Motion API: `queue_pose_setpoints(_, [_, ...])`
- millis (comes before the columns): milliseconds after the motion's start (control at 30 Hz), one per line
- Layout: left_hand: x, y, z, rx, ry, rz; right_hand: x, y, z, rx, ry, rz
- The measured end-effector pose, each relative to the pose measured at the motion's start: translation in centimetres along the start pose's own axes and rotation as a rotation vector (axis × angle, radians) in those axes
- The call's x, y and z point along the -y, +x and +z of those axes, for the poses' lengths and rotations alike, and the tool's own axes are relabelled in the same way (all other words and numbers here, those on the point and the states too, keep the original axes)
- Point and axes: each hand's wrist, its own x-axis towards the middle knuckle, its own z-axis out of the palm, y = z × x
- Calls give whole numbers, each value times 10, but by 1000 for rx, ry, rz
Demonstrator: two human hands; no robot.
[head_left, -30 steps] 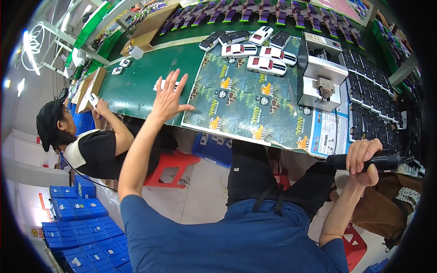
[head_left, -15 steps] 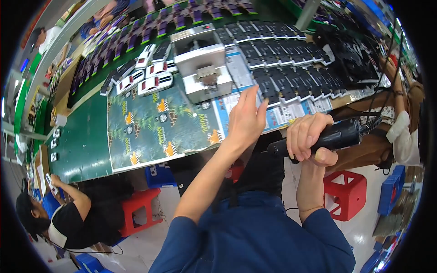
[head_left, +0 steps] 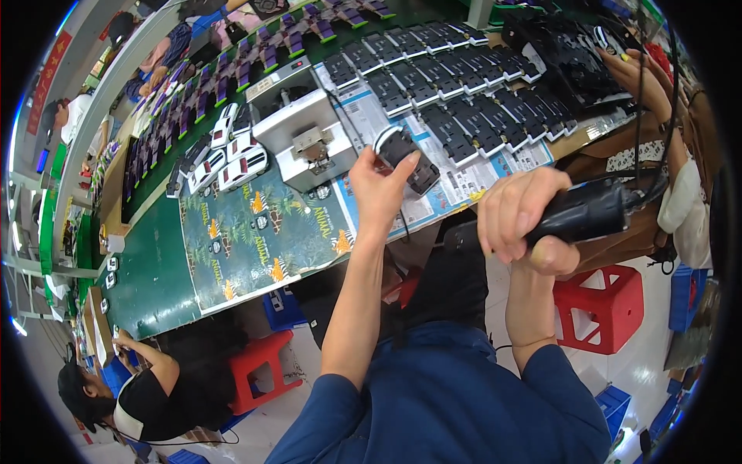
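Between the thumb and fingers of my left hand (head_left: pixel 372 192) is a toy car (head_left: pixel 410 161), its black underside facing up and a white edge showing. It is over the front of the paper sheets (head_left: pixel 363 116), beside the metal fixture (head_left: pixel 297 133). My right hand (head_left: pixel 519 220) is wrapped around a black corded electric screwdriver (head_left: pixel 589 213), held level in front of the table edge, its tip pointing left. Behind both hands, rows of upturned toy cars (head_left: pixel 464 127) with black undersides lie on the sheets. White toy cars (head_left: pixel 243 162) are grouped left of the fixture.
Rows of purple-and-black parts (head_left: pixel 282 31) line the back of the green table (head_left: pixel 143 290). A patterned mat (head_left: pixel 263 232) covers its front. A co-worker's hand (head_left: pixel 638 81) is at right; another person (head_left: pixel 154 394) sits at left. Red stools (head_left: pixel 603 309) stand on the floor.
My left hand has closed on a toy car from the front of the rows and drawn it left. The screwdriver stays in my right hand. The whole view has turned somewhat.
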Motion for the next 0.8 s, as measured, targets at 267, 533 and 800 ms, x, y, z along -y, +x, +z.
queue_pose_setpoints(267, [-22,-69,-128,-127,-781,-164,-75,79,41,-214,-6,-134])
queue_pose_setpoints(533, [-9,-72,-140,-110,-583,-226,-158,111,70,-310,-429,-94])
queue_pose_setpoints(800, [-7,-63,-143,-99,-686,-288,-176,123,74,-150,-645,-161])
